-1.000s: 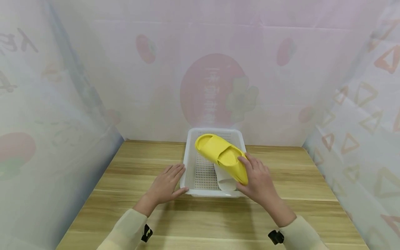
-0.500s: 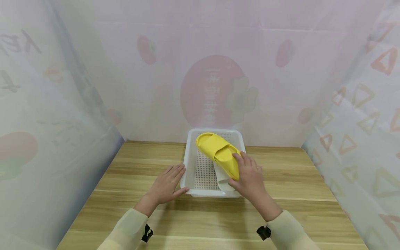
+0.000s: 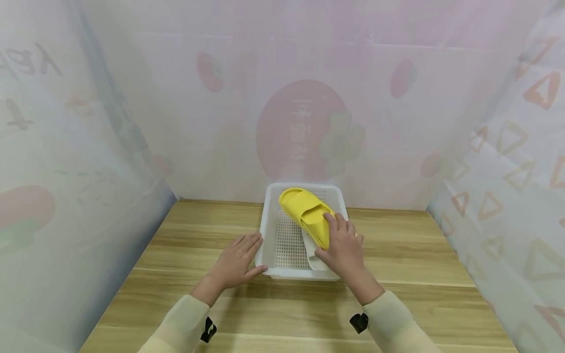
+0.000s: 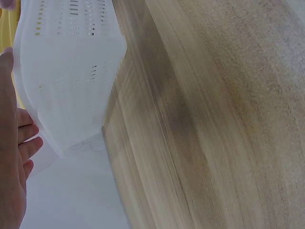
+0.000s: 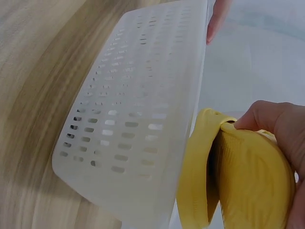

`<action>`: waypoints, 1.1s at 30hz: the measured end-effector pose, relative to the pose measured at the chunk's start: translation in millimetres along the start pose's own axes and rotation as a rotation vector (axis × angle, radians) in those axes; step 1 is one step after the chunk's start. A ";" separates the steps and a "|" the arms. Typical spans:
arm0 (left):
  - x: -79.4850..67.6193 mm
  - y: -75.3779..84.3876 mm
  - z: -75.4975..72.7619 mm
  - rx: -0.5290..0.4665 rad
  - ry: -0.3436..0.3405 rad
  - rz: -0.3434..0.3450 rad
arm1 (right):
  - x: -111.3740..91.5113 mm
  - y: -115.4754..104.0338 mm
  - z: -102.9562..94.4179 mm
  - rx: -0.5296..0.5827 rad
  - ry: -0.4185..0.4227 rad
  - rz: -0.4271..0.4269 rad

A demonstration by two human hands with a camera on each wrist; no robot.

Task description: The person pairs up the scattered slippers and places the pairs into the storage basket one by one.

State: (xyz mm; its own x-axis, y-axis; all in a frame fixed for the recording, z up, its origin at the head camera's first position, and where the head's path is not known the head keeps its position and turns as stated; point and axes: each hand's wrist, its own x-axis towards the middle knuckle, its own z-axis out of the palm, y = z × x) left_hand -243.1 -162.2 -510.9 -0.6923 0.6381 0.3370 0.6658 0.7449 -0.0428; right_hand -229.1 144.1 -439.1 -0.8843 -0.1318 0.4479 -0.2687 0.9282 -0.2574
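Observation:
A white perforated plastic basket (image 3: 304,274) stands on the wooden table in the head view. My left hand (image 3: 234,262) rests at its left rim with the fingers straight, the thumb near the front left corner. With my right hand (image 3: 346,247) I grip a yellow slipper (image 3: 300,203) by its near end, thumb on one side and fingers on the other. The slipper slants over the basket's right half, its far end toward the back. Under it in the basket lies a flat white thing (image 3: 314,262), mostly hidden. In the right wrist view, my thumb presses the slipper (image 5: 252,176) beside the basket's wall (image 5: 109,186).
The wooden table (image 3: 203,215) spreads to both sides of the basket and in front of it. Right behind the basket rises a printed cloth backdrop (image 3: 212,137), with similar cloth walls at left (image 3: 66,147) and right (image 3: 494,206).
My right hand has moved left and slightly forward with the yellow slipper, whose near end has swung further in over the basket. My left hand has stayed at the rim.

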 end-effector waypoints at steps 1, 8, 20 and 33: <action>0.2 0.2 0.2 0.000 0.001 0.000 | 1.0 -0.6 0.8 -0.002 -0.004 0.006; 0.6 1.5 0.2 -0.005 0.003 -0.003 | 11.1 -10.6 4.7 -0.025 -0.029 0.081; 1.1 2.3 0.4 0.007 0.037 0.017 | 30.3 -31.5 16.2 0.026 -0.128 0.251; 1.5 1.1 1.4 -0.011 0.021 -0.004 | 47.0 -52.3 37.9 0.007 -0.187 0.348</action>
State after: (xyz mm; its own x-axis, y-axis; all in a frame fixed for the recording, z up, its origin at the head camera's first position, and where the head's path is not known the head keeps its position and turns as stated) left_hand -243.8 -160.2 -511.7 -0.6889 0.6311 0.3566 0.6663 0.7450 -0.0315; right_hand -271.1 76.2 -437.1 -0.9772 0.1289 0.1690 0.0578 0.9263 -0.3724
